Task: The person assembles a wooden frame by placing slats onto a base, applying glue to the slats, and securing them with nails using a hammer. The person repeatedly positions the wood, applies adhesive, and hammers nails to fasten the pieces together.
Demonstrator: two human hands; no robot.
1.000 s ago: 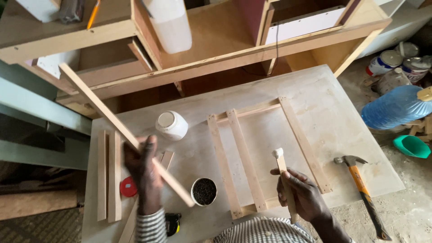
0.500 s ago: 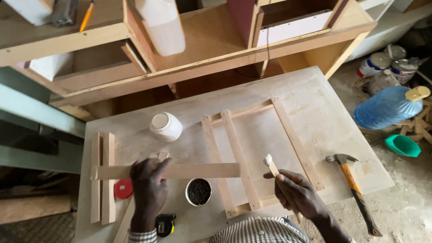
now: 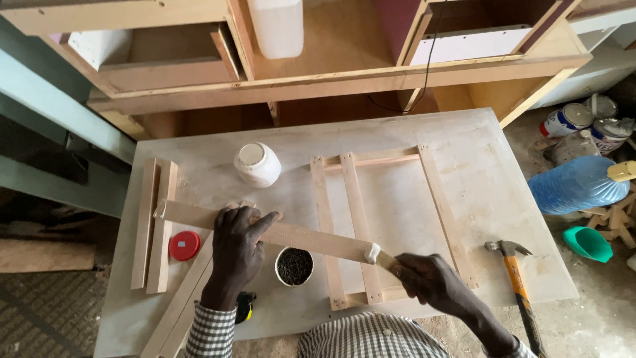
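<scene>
L hand (image 3: 240, 238) now flat, fingers spread, pinning the long pale wooden slat (image 3: 278, 232) across the grey worktable (image 3: 490, 199) – R hand (image 3: 430, 282) clenched round a glue-tipped stick (image 3: 381, 257), moved to the slat's end – gluing's on.

Hammer (image 3: 517, 292): handle end cut off by the lower edge. Yellow tape measure (image 3: 245, 306): largely hidden behind the left hand (image 3: 238, 248) and wrist. Small tub (image 3: 294, 266): dark contents too small to be identified. White jug (image 3: 277, 26): top cut off by the upper edge.
</scene>
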